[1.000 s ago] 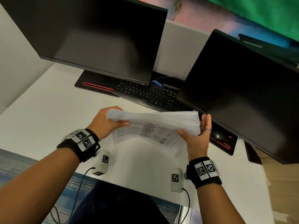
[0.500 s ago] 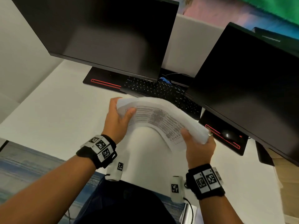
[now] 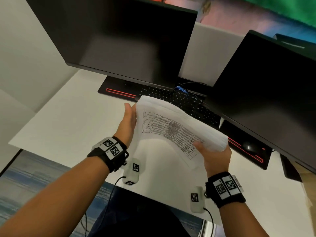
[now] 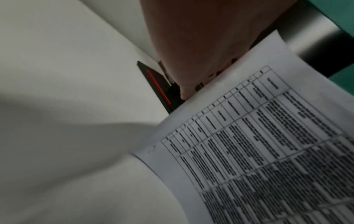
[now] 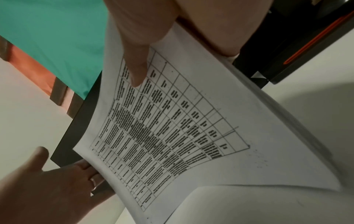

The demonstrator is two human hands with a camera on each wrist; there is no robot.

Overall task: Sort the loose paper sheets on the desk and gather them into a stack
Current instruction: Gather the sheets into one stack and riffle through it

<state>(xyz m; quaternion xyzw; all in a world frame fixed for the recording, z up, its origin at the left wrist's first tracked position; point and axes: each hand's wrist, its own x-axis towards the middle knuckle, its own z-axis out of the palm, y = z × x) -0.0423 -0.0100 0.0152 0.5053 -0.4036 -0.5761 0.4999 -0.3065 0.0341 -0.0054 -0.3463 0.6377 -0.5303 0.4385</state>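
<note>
A white desk [image 3: 56,120] fills the middle of the head view. Toward the upper centre of the frame a black keyboard [image 3: 179,101] lies on it, between two black monitor bases with red strips, one at centre [image 3: 118,93], one at right [image 3: 246,149].

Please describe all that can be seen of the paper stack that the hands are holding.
The paper stack is thick and white, its bottom sheet printed with a black table. It is held above the white desk, bowed and tilted. The right hand pinches its near end; the left hand presses flat against the far end.
</note>
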